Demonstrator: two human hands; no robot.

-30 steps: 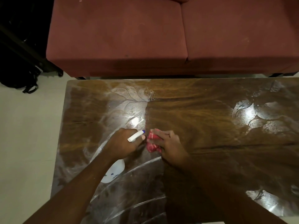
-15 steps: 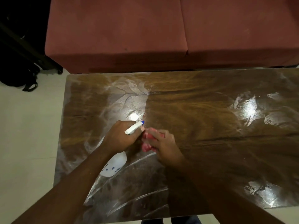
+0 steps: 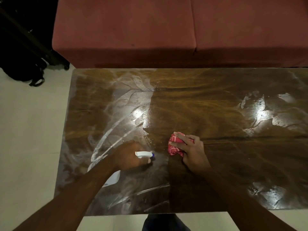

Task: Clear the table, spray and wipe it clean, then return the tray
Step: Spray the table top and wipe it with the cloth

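Right hand [image 3: 194,155] slid cloth [image 3: 174,147] rightward from spray bottle [image 3: 143,154]; nozzle points right.

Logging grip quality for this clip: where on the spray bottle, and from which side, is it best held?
Grip the spray bottle at its neck, under the white head, coming from the left as the left hand does. The blue-tipped nozzle points right, toward the red cloth, and the wider body lies back under the wrist, so this side likely leaves a finger for the trigger.

home living room | red sofa [image 3: 166,30] | wooden coffee table [image 3: 216,114] | tiled floor [image 3: 30,130]
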